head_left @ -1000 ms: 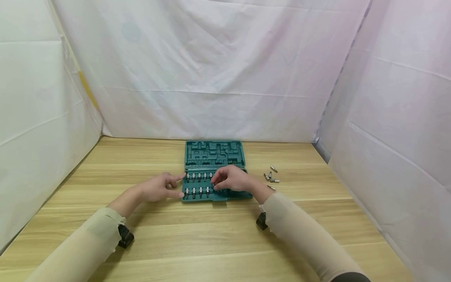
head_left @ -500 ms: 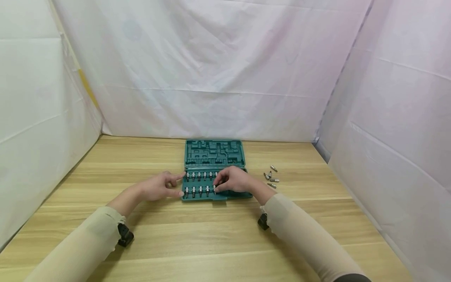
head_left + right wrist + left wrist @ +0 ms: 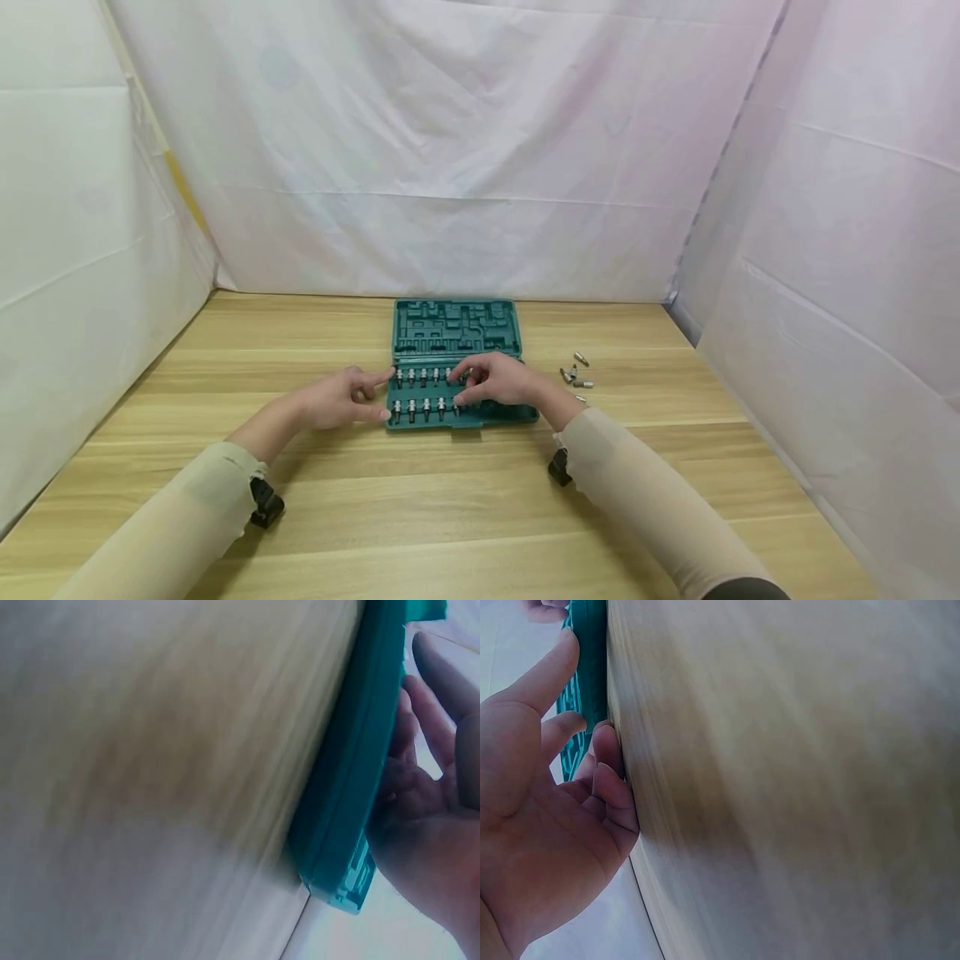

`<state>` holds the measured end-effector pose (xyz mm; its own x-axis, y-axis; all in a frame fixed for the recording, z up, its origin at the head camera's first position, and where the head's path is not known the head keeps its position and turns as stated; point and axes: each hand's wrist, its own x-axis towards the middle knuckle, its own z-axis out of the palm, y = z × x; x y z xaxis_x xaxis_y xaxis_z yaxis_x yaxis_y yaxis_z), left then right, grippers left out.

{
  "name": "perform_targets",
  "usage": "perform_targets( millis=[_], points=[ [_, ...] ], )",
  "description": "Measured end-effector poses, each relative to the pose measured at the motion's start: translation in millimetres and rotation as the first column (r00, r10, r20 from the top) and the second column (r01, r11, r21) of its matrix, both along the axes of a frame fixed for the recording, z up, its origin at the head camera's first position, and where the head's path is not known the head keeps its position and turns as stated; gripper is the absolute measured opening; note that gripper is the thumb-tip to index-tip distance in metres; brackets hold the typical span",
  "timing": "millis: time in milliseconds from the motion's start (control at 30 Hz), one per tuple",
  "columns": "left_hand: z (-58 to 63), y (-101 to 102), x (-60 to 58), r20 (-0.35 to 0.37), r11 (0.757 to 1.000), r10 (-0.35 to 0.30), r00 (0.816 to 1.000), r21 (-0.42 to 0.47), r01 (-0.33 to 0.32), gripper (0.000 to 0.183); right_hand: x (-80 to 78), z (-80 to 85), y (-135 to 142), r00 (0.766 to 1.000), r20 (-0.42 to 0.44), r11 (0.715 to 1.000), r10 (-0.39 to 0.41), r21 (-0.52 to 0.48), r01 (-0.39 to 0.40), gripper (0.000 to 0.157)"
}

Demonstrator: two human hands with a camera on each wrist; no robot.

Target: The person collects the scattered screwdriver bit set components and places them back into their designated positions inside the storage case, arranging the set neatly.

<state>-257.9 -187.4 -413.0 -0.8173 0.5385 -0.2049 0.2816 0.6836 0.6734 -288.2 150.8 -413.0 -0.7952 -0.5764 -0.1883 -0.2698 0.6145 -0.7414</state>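
A teal socket-bit case (image 3: pixel 427 421) lies unfolded on the table, its moulded lid (image 3: pixel 456 325) towards the back. Two rows of silver-topped bit sockets (image 3: pixel 427 407) fill slots in its left part. My left hand (image 3: pixel 341 400) steadies the case's left edge with outstretched thumb and index finger; the left wrist view shows the other fingers bent beside the case (image 3: pixel 594 664). Over the right half is my right hand (image 3: pixel 498 382), thumb and index finger apart. Its thumb tip touches a bit socket (image 3: pixel 456 408) in the front row. The slots beneath that palm are hidden.
Several loose bit sockets (image 3: pixel 583 384) lie on the wooden table (image 3: pixel 420 517) to the right of the case, one partly behind the right wrist. White cloth (image 3: pixel 450 150) hangs at the back and both sides.
My right hand has brought a bit socket down into the front row, and its thumb and index finger have since spread apart. The left hand stays at the case's edge.
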Motion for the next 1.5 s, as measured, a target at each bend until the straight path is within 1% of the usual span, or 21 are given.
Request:
perform_targets(
  millis=[67, 233, 500, 633, 833, 1000, 1233, 1300, 1400, 1500],
  points=[
    [-0.5, 1, -0.3, 0.001, 1.0, -0.002, 1.0, 0.004, 0.002, 0.088, -0.9, -1.2, -1, 1.0, -0.011, 1.0, 0.001, 0.013, -0.001, 0.035],
    [-0.3, 1, -0.4, -0.011, 1.0, -0.004, 1.0, 0.001, 0.004, 0.088, -2.1, -2.2, -7, 1.0, -0.026, 0.997, -0.012, 0.072, 0.014, 0.029],
    [0.3, 1, 0.3, 0.0, 1.0, -0.004, 1.0, 0.017, 0.004, 0.088, -4.7, 4.6, -17, 0.999, -0.009, 0.987, -0.038, 0.157, 0.039, 0.024],
    [0.7, 2, 0.3, 0.001, 1.0, -0.011, 1.0, 0.019, 0.011, 0.088, -3.7, 6.5, -20, 0.998, -0.001, 0.981, -0.063, 0.181, 0.062, 0.022],
    [0.3, 2, -0.7, 0.01, 1.0, -0.006, 1.0, 0.015, 0.006, 0.088, -0.9, 7.5, -28, 0.993, -0.007, 0.974, -0.115, 0.194, 0.114, 0.018],
    [0.4, 2, -0.5, 0.0, 1.0, -0.005, 1.0, 0.005, 0.005, 0.088, 2.4, 6.5, -31, 0.991, -0.001, 0.975, -0.137, 0.176, 0.135, 0.018],
    [2.3, 0, 0.1, 0.003, 1.0, 0.015, 1.0, -0.016, -0.015, 0.088, 4.2, 3.9, -27, 0.993, -0.008, 0.983, -0.119, 0.142, 0.119, 0.021],
    [2.3, 0, -0.6, -0.005, 1.0, 0.003, 1.0, -0.013, -0.003, 0.088, 4.6, 3.8, -25, 0.993, -0.009, 0.984, -0.118, 0.13, 0.118, 0.022],
    [1.5, 1, -1.2, -0.009, 1.0, 0.007, 1.0, -0.017, -0.007, 0.089, 5.9, 2.1, -20, 0.993, -0.022, 0.988, -0.117, 0.098, 0.119, 0.025],
    [0.1, 1, -1.9, -0.004, 1.0, 0.006, 1.0, -0.015, -0.006, 0.088, 8.0, 1.1, -12, 0.992, -0.044, 0.992, -0.121, 0.037, 0.122, 0.028]
  ],
)
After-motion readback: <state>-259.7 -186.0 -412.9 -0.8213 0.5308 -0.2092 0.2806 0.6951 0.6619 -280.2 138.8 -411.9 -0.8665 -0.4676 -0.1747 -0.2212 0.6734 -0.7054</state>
